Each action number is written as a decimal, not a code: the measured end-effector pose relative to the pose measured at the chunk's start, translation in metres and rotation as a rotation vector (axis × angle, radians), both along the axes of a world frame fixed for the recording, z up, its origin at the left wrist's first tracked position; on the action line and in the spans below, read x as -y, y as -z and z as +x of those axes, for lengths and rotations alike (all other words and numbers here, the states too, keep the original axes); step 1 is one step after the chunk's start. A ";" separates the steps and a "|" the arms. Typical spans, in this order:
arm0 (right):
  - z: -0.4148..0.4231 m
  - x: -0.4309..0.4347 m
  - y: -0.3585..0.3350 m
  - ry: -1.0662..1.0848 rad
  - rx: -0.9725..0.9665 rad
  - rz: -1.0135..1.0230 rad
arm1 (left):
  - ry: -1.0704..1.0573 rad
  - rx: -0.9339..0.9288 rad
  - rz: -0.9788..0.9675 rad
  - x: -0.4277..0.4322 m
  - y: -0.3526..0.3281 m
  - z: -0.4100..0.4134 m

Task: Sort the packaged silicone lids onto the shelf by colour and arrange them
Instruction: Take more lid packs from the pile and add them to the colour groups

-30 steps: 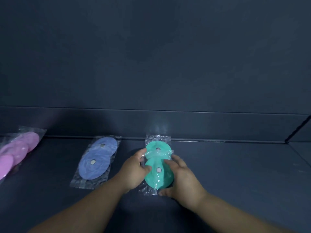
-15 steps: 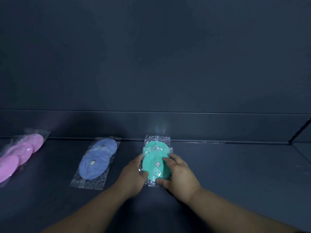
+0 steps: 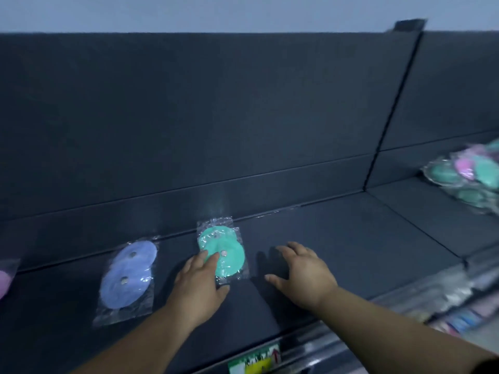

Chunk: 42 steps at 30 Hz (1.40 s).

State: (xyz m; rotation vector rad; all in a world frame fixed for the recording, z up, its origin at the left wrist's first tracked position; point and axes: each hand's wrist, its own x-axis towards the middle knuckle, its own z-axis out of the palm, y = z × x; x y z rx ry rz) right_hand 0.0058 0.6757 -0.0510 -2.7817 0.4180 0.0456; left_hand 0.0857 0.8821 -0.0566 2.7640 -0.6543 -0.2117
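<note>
The right hand (image 3: 299,268) has just come off the green lid pack (image 3: 222,252). A second ago both hands bracketed that pack and were squaring it up. Now the right hand sits clear of the pack's right side, fingers spread wide and holding nothing. The left hand (image 3: 199,282) stays behind with its fingers laid flat on the lower lid. Its thumb is by the pack's near corner, and it presses rather than grips.

The pack lies on the shelf (image 3: 351,238) just past the left fingertips, its far end against the back ledge. The blue lid pack (image 3: 128,271) lies beside the left hand on its outer side, and a pink lid pack (image 3: 4,282) is further out that way.

The view has also swung to the right. A heap of mixed lid packs (image 3: 469,174) now shows, well beyond the right hand. I'd say the green pack is placed, and the freed hand looks bound for that heap.
</note>
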 end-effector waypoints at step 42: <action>-0.465 0.444 0.005 0.702 -0.134 0.016 | 0.647 -0.006 0.072 0.544 -0.001 -0.336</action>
